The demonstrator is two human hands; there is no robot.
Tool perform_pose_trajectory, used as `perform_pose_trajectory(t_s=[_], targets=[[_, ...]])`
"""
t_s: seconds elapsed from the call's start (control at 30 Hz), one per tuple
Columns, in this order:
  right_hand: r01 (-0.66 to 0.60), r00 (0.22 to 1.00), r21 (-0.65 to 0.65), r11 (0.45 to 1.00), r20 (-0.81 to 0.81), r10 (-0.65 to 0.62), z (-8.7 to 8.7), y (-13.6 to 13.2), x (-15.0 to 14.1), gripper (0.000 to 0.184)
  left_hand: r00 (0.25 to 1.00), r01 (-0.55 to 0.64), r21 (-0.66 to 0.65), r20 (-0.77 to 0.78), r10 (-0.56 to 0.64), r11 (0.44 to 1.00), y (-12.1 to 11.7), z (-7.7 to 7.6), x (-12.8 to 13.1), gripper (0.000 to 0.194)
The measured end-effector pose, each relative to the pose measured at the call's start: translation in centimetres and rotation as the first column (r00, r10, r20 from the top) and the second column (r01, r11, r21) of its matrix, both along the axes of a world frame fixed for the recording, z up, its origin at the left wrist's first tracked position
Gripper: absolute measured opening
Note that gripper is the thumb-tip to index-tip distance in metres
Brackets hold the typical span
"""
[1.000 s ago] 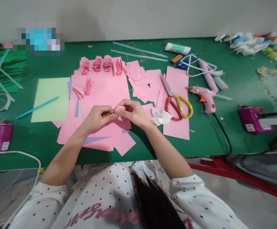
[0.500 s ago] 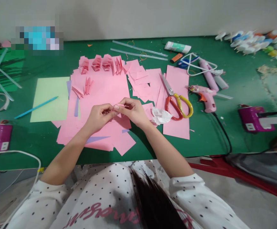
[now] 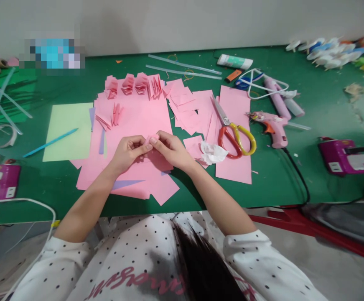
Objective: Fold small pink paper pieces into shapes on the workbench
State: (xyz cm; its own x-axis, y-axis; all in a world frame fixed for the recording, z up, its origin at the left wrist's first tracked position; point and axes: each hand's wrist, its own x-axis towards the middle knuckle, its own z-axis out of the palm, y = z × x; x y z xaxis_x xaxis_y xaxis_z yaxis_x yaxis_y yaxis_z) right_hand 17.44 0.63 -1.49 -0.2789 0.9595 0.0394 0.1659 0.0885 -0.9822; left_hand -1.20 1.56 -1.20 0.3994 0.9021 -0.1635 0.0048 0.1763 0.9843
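Note:
My left hand (image 3: 127, 151) and my right hand (image 3: 170, 149) meet above a pile of pink paper sheets (image 3: 138, 121). Both pinch a small folded pink paper piece (image 3: 150, 140) between fingertips and thumbs. Several folded pink fans (image 3: 134, 85) stand in a row at the far edge of the pile, and two more (image 3: 109, 116) lie to the left. Beside my right wrist lies a crumpled white tissue (image 3: 211, 153).
Red and yellow scissors (image 3: 232, 129) rest on a pink sheet to the right, with a pink glue gun (image 3: 271, 125), glue sticks (image 3: 184, 69) and a glue tube (image 3: 234, 62) beyond. A pale green sheet (image 3: 67, 129) carries a blue stick. Purple boxes (image 3: 337, 155) flank the green table (image 3: 310, 100).
Both hands have shifted slightly left and closed tighter on the small pink piece; the fold between the fingertips looks smaller. The view has drifted a little.

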Motion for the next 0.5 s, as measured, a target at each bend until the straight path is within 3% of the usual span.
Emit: perform_pose_trajectory(t_s=[0.17, 0.33, 0.4, 0.5], targets=[[0.088, 0.996, 0.072, 0.994, 0.007, -0.089, 0.1, -0.5, -0.6, 0.061, 0.999, 0.01, -0.071, 0.032, -0.007, 0.997, -0.1, -0.1, 0.1, 0.039], [0.134, 0.991, 0.086, 0.987, 0.002, -0.134, -0.1, -0.5, -0.7, 0.061, 1.0, -0.003, -0.055, 0.002, 0.003, 0.998, -0.3, 0.1, 0.5, 0.042], [0.171, 0.985, 0.095, 0.981, -0.007, -0.171, -0.3, -0.4, -0.7, 0.062, 0.999, -0.046, 0.001, -0.028, 0.046, 0.999, -0.5, 0.1, 1.0, 0.044], [0.232, 0.972, 0.09, 0.968, -0.047, -0.229, -0.6, 0.0, -0.7, 0.06, 0.983, -0.136, 0.188, -0.098, 0.156, 0.973, -0.6, 0.1, 1.6, 0.045]])
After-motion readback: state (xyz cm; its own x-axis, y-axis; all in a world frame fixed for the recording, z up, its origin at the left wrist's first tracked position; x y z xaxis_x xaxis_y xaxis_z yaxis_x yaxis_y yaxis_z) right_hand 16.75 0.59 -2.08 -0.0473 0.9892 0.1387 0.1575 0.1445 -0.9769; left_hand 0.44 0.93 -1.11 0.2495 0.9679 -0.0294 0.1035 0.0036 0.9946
